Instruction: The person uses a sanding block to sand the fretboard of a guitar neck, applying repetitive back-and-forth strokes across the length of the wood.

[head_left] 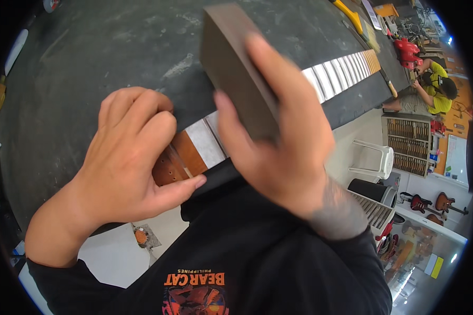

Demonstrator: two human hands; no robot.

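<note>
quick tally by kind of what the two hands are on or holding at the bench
Dark rectangular block, gripped in the right hand: 1
Guitar neck with taped fretboard, heel end under the left hand: 1
Total: 2

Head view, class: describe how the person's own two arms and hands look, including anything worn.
Both hands, left hand and right hand, are bare: no gloves or rings visible. Black sleeves reach to about the wrists. A dark tattoo marks the right wrist.
</note>
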